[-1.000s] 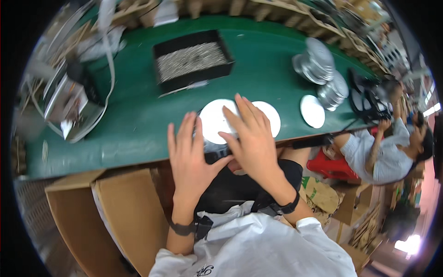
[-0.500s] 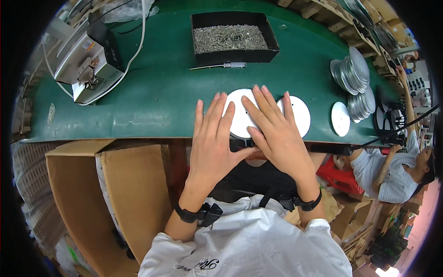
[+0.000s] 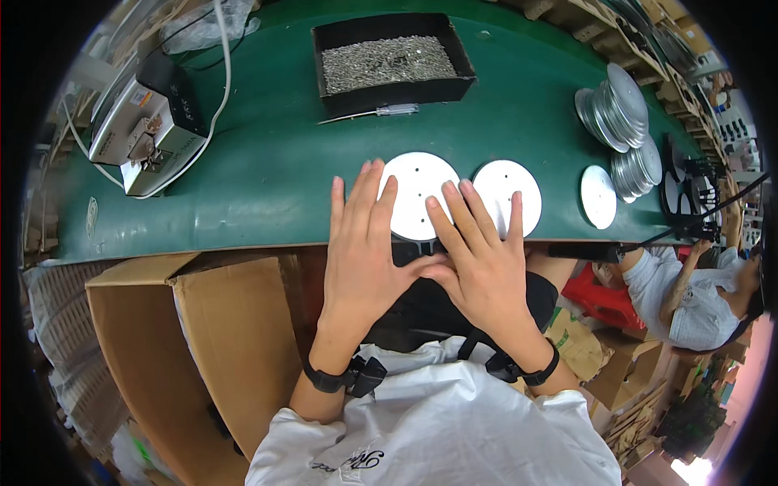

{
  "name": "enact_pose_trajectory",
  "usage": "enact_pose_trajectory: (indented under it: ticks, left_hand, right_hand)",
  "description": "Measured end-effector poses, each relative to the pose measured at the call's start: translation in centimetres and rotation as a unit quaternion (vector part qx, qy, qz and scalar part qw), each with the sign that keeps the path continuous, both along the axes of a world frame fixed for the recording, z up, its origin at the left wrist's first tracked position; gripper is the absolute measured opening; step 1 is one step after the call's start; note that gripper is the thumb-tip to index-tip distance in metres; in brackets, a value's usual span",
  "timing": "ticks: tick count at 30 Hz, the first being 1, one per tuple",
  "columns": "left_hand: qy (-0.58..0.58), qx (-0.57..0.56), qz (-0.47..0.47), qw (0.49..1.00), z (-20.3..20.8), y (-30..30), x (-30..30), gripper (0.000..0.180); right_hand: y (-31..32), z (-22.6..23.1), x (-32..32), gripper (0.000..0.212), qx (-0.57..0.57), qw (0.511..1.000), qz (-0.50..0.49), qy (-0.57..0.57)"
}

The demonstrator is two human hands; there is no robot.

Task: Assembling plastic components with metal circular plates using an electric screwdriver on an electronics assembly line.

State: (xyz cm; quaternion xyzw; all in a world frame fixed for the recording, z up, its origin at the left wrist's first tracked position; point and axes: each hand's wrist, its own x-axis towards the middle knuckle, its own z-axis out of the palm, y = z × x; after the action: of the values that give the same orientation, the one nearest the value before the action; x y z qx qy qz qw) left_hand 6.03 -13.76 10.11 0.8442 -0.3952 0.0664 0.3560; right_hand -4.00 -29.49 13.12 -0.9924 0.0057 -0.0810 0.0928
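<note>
The tabletop [image 3: 275,162] is green, two discs [image 3: 438,180] white with dark dots, the tray [image 3: 397,95] black, the shirt [image 3: 462,421] white with black lettering.

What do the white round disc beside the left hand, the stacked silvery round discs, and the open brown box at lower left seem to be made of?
White round disc: smooth, matte, evenly white face; painted metal or plastic, I cannot tell.
Stacked silvery round discs: probably metal, satin, from the grey sheen.
Open brown box: likely cardboard, matte, with thin folded flap.
</note>
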Motion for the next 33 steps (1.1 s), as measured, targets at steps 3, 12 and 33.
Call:
enact_pose_trajectory:
  ticks: [3,12,33]
  left_hand:
    - [0.002,0.020,0.007,1.000,0.2,0.1,0.2,0.099]
    - [-0.039,-0.128,0.029,0.991,5.1,-1.6,3.9,0.045]
    - [0.042,-0.091,0.026,0.995,8.7,-7.3,16.9,0.015]
  right_hand:
    - [-0.2,0.0,0.3,0.081,-0.005,1.000,0.012,-0.001]
    - [-11.5,-6.5,-11.6,0.049,0.201,0.731,-0.404,-0.512]
    - [-7.2,-8.3,-11.1,0.080,0.749,0.656,-0.033,-0.092]
